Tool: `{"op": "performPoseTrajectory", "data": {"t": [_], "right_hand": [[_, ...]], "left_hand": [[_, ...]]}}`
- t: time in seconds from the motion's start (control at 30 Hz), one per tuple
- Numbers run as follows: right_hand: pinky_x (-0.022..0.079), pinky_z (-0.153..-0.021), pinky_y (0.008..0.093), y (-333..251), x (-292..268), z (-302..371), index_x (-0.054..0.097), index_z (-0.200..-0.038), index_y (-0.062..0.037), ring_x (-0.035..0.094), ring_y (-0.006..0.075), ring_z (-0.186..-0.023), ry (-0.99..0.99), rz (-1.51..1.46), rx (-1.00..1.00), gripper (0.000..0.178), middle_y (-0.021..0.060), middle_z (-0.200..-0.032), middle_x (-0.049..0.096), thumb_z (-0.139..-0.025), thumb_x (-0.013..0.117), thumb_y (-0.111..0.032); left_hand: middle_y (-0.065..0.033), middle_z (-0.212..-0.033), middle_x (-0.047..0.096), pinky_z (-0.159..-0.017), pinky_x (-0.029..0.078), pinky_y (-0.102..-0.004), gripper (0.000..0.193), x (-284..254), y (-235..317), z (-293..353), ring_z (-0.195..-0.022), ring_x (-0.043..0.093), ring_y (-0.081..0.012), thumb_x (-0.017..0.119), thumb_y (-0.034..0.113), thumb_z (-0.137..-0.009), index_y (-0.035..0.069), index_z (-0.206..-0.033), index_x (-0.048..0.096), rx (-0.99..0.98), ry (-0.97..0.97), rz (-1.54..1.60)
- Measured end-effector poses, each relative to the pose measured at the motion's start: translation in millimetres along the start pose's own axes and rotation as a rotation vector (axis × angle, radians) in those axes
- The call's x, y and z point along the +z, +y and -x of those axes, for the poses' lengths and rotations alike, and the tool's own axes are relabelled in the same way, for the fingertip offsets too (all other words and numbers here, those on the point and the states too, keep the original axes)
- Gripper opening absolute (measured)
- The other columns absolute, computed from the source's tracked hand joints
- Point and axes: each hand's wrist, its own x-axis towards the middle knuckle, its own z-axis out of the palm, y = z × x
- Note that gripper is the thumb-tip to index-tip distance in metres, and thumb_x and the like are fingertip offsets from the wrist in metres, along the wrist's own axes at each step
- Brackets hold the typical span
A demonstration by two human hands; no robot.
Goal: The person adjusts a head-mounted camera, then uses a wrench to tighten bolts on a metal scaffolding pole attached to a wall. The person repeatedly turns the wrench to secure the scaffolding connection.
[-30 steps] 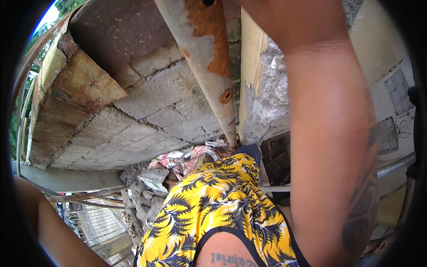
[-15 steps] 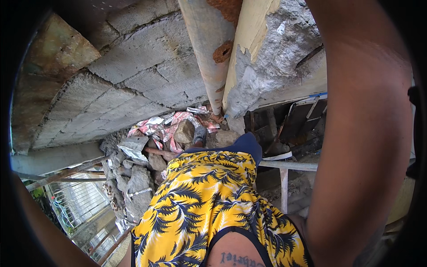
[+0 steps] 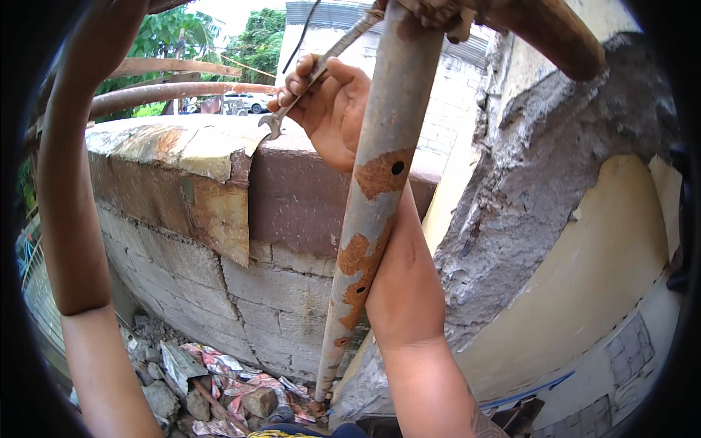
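Note:
My right forearm rises from the lower right and passes behind an upright rusty metal pipe (image 3: 369, 186). Beyond the pipe, my right hand (image 3: 325, 106) has its fingers closed around a wrench (image 3: 314, 77). The wrench slants, its open jaw low at the left and its upper end by the rusty clamp (image 3: 431, 14) at the pipe's top. Along the left side my left arm reaches up, and the top edge cuts off my left hand (image 3: 109, 22), so its fingers are hidden. Another rusty tube (image 3: 548, 36) juts out to the right from the clamp area.
A block wall (image 3: 285, 296) with rusty sheet metal (image 3: 175, 201) over its top stands ahead. Broken concrete (image 3: 511, 204) lines the right. Rubble (image 3: 161, 398) and torn sacking (image 3: 241, 379) lie below. Rusty bars (image 3: 182, 91) cross the upper left.
The view has tilted up from my shirt and the rubble to the pipe's upper part. My right hand and the wrench have come into view, and my left arm is now raised.

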Motion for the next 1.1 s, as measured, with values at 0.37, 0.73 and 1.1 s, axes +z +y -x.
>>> {"op": "performPoseTrajectory", "data": {"t": [0.37, 0.73, 1.1], "right_hand": [[0.041, -0.086, 0.0451, -2, 10, 10, 0.064, -0.107, -0.0032, 0.051, 0.0245, -0.085, 0.056, -0.219, 0.028, 0.064, 0.0057, -0.083, 0.053, -0.103, 0.036, -0.061], [0.046, -0.096, 0.0458, -26, 17, 31, 0.064, -0.123, 0.0009, 0.054, 0.0262, -0.094, 0.241, -0.166, 0.178, 0.075, 0.0067, -0.091, 0.056, -0.098, 0.045, -0.068], [0.026, -0.040, 0.0295, -35, 2, 42, 0.052, -0.068, -0.0096, 0.031, 0.0119, -0.043, 0.377, 0.035, 0.267, 0.069, -0.0021, -0.051, 0.035, -0.105, 0.034, -0.065]], "left_hand": [[-0.0111, -0.060, 0.062, -0.049, 0.048, -0.0355, 0.050, 16, 25, -1, -0.053, 0.062, -0.0198, 0.059, 0.043, -0.097, 0.000, -0.074, 0.069, 0.036, 0.144, -0.200], [-0.0118, -0.073, 0.062, -0.061, 0.048, -0.0382, 0.043, 4, -14, -1, -0.067, 0.062, -0.0217, 0.059, 0.041, -0.098, 0.000, -0.084, 0.066, 0.177, 0.073, -0.055], [-0.0115, -0.089, 0.060, -0.074, 0.045, -0.0421, 0.036, 10, -24, 14, -0.083, 0.059, -0.0229, 0.056, 0.039, -0.101, 0.003, -0.096, 0.062, 0.103, 0.036, -0.019]]}}
